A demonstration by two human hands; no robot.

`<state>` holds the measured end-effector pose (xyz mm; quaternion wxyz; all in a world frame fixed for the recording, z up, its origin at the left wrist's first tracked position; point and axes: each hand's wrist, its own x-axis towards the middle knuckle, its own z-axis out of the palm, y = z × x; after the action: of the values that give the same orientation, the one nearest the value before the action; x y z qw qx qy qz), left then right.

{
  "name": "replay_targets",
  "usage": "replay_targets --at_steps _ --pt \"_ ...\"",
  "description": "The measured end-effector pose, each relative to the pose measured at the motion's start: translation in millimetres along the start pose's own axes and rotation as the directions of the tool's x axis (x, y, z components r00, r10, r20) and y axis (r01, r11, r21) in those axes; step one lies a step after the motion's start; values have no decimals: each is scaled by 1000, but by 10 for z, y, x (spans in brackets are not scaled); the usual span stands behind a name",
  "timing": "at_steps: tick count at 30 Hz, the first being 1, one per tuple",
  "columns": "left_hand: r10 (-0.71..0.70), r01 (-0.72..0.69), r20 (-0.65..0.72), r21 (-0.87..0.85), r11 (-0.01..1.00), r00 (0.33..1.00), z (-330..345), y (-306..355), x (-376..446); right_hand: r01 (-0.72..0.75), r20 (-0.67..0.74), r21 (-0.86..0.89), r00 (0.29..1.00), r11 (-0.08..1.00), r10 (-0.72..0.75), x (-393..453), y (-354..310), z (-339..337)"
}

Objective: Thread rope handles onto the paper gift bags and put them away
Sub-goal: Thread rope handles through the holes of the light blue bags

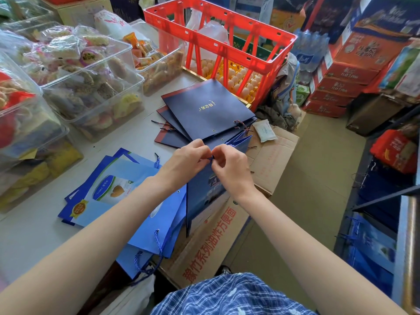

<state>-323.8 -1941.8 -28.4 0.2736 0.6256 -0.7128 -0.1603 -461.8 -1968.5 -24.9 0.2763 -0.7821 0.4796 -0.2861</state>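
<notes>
Your left hand (184, 160) and right hand (229, 164) both pinch a blue rope end (211, 158) at the top edge of a dark blue bag (205, 189) held over the table (34, 233) edge. Light blue bags (147, 214) beside it already carry handles; the navy bags (204, 110) behind look mostly unthreaded.

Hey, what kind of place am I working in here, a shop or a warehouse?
Most likely a small grocery shop's stock area: clear tubs of wrapped snacks on the counter, a red crate over trays of eggs, and stacked red cartons beside shrink-wrapped bottled water.
</notes>
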Motion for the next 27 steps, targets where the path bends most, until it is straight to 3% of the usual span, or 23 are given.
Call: replay_targets --at_steps 7,14,17,20,24,27 --pt "-81 59 -164 -138 989 983 103 -7 -25 -58 -11 25 998 998 58 26 18 -38" --pt "-37 19 -307 -63 998 951 187 31 -89 -135 42 2 990 991 134 95 -30 -39" --pt "-50 30 -295 -69 997 954 192 32 -87 -128 96 -25 987 991 130 103 -9 -55" --pt "-184 137 -257 -190 972 949 167 43 -47 -84 109 -26 990 996 87 110 12 -79" --pt "-383 337 -81 -336 880 920 101 52 30 -15 66 -26 998 1000 16 94 80 -58" --pt "-402 382 15 -351 855 915 58 23 40 24 57 -33 998 999 -22 69 122 -30"
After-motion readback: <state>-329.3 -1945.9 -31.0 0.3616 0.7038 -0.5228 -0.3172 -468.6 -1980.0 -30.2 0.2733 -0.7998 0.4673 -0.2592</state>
